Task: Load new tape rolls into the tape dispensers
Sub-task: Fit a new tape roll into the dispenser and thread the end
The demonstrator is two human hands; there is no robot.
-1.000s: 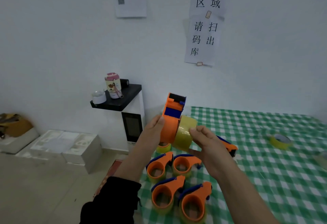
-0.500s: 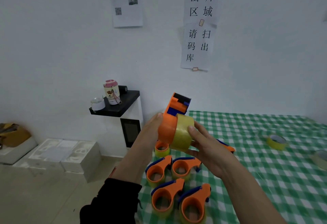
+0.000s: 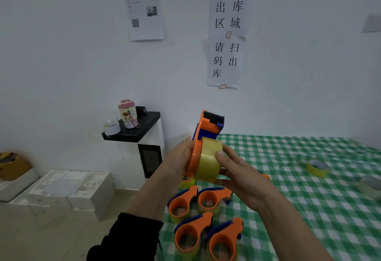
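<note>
I hold an orange and blue tape dispenser (image 3: 208,128) up in front of me, cutter end upward. My left hand (image 3: 179,158) grips its orange side plate from the left. A yellow tape roll (image 3: 208,162) sits against the dispenser's hub, and my right hand (image 3: 237,173) holds the roll from the right, thumb on its outer face. Below my hands, several orange dispensers (image 3: 204,223) with tape in them lie on the green checked tablecloth (image 3: 309,209).
A loose yellow tape roll (image 3: 316,168) lies on the cloth to the right, and another pale roll (image 3: 370,186) sits at the right edge. Left of the table stands a white cabinet with a black top (image 3: 136,130) carrying a cup. White boxes (image 3: 68,188) lie on the floor.
My view has tilted upward, so the hands and dispenser sit lower in frame. The roll has stayed pressed against the dispenser, with my right thumb shifting across its face.
</note>
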